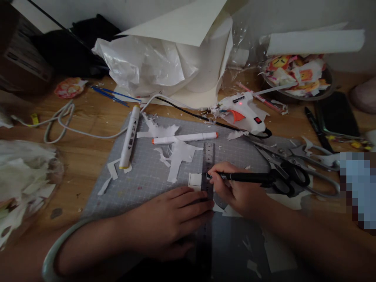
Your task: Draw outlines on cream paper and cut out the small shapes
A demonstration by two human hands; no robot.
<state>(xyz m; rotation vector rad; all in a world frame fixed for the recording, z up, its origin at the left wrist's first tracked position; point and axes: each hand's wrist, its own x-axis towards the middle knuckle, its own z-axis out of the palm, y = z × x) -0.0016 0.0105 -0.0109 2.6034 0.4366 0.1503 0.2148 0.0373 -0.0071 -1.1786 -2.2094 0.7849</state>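
Observation:
My left hand (173,215) lies flat, its fingers stretched across a clear ruler (208,160) and pressing it down. Under the ruler's left edge is a small white paper piece (195,179) marked with a black-lined rectangle; its lower part is hidden by my fingers. Between the fingers of my right hand (232,188) is a black pen (246,177), its tip at the ruler beside the paper. All of this rests on a grey cutting mat (141,192).
White markers (188,138) and paper scraps (180,156) lie beyond my hands. A glue gun (245,111) with a lit red light stands behind. Scissors (293,164) lie to the right, a bowl of wrappers (305,78) at the back right, a bag of scraps (26,184) left.

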